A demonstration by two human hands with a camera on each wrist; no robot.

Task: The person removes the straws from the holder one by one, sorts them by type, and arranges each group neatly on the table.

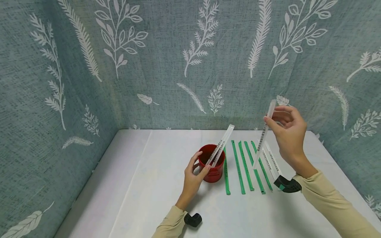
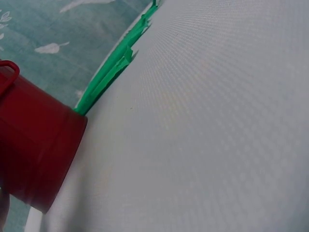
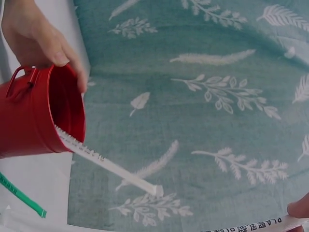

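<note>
Gripping the red cup (image 1: 212, 164) — left hand (image 1: 194, 177); right hand (image 1: 288, 132) pinching a white straw (image 1: 263, 135) aloft.

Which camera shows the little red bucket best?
The head view: the whole red bucket stands on the table, gripped by the left hand, white straws leaning inside. The left wrist view shows only its side; the right wrist view shows its rim and inside.

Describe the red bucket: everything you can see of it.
The red bucket is a small pail, seemingly painted metal, with a thin red handle folded at its rim. It stands upright on the white table, left of the green straws. The left hand grips its rim; white wrapped straws lean out of it.
</note>
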